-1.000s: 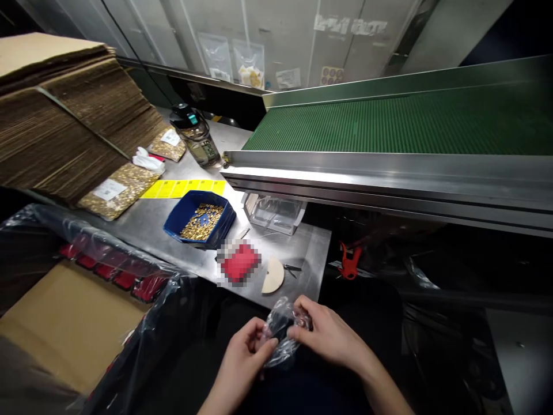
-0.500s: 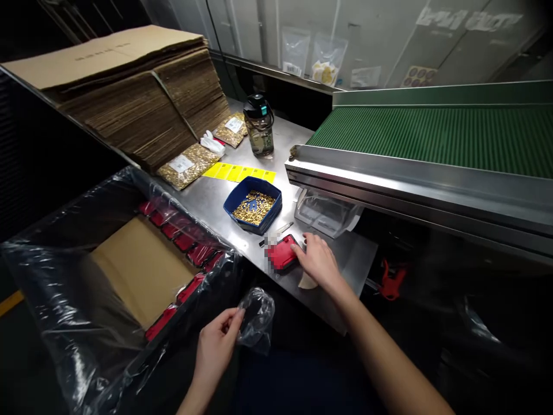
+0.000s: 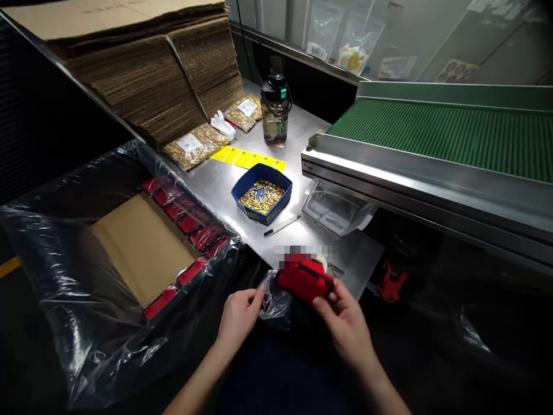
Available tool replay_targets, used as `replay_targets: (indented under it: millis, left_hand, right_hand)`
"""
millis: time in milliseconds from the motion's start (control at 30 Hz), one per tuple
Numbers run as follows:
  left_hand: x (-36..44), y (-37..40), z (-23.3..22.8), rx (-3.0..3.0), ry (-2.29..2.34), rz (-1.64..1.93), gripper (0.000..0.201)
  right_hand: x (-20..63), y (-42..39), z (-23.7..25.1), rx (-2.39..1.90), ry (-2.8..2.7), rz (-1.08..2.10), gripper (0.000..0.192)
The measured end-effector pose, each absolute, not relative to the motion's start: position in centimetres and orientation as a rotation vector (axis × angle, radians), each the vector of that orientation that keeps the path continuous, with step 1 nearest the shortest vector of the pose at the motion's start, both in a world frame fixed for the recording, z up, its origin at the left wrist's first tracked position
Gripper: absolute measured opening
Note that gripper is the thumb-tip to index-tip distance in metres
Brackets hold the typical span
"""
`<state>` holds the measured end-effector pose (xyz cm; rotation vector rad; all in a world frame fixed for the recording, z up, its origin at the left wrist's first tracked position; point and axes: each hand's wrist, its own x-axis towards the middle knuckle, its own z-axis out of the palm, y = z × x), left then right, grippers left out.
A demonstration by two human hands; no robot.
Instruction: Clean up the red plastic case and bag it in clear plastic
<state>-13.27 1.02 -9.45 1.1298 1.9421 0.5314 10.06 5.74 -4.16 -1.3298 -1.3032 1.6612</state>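
The right hand point(image 3: 345, 323) has picked the red case point(image 3: 305, 279) up off the counter point(image 3: 216, 190) and now grips it in its fingers beside the clear bag point(image 3: 273, 300), which the left hand point(image 3: 239, 316) pinches open.

Both forearms bare, no sleeves; hands ungloved.

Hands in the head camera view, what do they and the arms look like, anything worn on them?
Both are bare: the left hand and the right hand wear no gloves, rings or watch that shows. The forearms are uncovered too, with no sleeves in view down to the picture's bottom edge.
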Motion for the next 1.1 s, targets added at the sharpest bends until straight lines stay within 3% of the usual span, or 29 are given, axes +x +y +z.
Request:
replay_targets:
  millis: [167, 333, 500, 900, 1100]
  left_hand:
    - [-12.3, 2.3, -10.6, 1.235, 1.884, 0.49, 0.059]
    - [-12.1, 3.1, -9.9, 1.351, 1.947, 0.568, 0.026]
    - [-10.7, 2.3, -7.0, 1.575, 1.932, 0.644, 0.027]
    - [-6.9, 3.5, -5.2, 1.936, 1.812, 0.706, 0.014]
    - [-4.2, 4.0, -3.5, 1.904, 1.501, 0.986, 0.016]
  right_hand:
    - [10.1, 1.8, -6.3, -1.485, -1.59, 1.621, 0.011]
    - [10.6, 1.2, -7.8, -1.596, -1.684, 1.532, 0.008]
    - [10.2, 0.6, -7.0, -1.628, -1.781, 1.429, 0.005]
    - [12.1, 0.0, -6.1, -1.65, -1.122, 1.438, 0.033]
    - [12.8, 0.6, -5.4, -1.568, -1.159, 1.466, 0.026]
